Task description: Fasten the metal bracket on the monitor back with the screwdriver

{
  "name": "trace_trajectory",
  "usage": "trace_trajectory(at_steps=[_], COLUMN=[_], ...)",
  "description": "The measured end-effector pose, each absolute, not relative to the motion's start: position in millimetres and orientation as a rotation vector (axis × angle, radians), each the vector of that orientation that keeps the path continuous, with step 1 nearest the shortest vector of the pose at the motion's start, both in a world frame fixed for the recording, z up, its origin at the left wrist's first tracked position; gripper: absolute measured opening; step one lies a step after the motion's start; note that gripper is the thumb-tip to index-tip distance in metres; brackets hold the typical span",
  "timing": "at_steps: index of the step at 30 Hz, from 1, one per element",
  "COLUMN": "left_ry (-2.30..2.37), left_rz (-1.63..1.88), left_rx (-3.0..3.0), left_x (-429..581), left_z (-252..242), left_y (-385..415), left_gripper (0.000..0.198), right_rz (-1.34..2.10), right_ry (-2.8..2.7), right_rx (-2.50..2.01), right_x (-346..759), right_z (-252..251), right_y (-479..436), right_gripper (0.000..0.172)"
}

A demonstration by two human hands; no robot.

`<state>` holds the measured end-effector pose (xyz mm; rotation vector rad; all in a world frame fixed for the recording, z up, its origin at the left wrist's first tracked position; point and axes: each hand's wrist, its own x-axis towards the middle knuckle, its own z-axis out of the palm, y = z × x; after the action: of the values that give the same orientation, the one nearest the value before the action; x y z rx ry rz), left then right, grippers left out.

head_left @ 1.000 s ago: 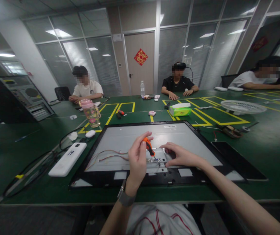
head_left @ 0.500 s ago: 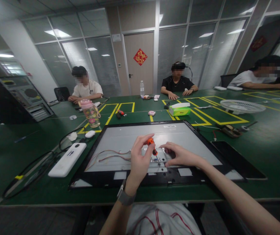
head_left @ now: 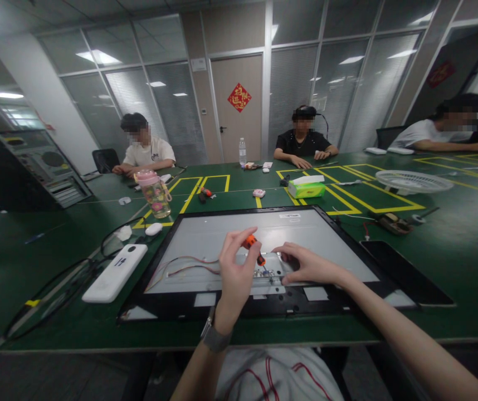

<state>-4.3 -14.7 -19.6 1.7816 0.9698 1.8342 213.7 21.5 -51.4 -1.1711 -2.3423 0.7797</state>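
Left fingers (head_left: 239, 236) closed round the orange screwdriver (head_left: 261, 260), tilted, shaft pointing down at the small board (head_left: 259, 274); can't tell if the tip touches. Right fingers (head_left: 291, 278) half open, thumb and index apart, nothing visible gripped, just beside the board. Board's on the grey panel (head_left: 326, 239), near its close edge, cables (head_left: 193, 258) running left. Panel flat on the green surface (head_left: 468, 239). White power bank (head_left: 116, 273) left, black slab (head_left: 408, 273) right, pink-lidded bottle (head_left: 155, 195) beyond.

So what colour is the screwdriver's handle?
The screwdriver handle is orange with black; the head view shows it best.
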Motion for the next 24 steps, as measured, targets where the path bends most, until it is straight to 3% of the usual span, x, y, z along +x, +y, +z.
trace_trajectory(at_steps=[5, 10, 15, 20, 24], left_ry=[0.839, 0.898, 0.844, 0.948, 0.871], left_rz=[1.778, 1.863, 1.821, 1.926, 1.876], left_rx=[1.776, 1.834, 1.843, 1.837, 1.83], left_x=[-3.9, -4.1, -4.3, -5.5, -6.0], left_z=[-20.4, -19.9, -18.8, -18.9, -19.5], left_y=[-16.6, -15.8, -16.8, -17.4, -18.0], left_gripper=[0.031, 0.021, 0.029, 0.018, 0.029], right_rz=[0.769, 0.763, 0.778, 0.779, 0.768], right_ry=[-2.342, -2.342, -2.335, -2.334, -2.335], right_rx=[-1.164, -1.16, -1.16, -1.171, -1.17], right_x=[214.1, 214.1, 214.3, 214.5, 215.5], right_z=[-52.6, -52.4, -52.9, -53.3, -54.8], right_y=[22.2, 22.2, 22.3, 21.9, 22.8], right_gripper=[0.068, 0.068, 0.069, 0.067, 0.067])
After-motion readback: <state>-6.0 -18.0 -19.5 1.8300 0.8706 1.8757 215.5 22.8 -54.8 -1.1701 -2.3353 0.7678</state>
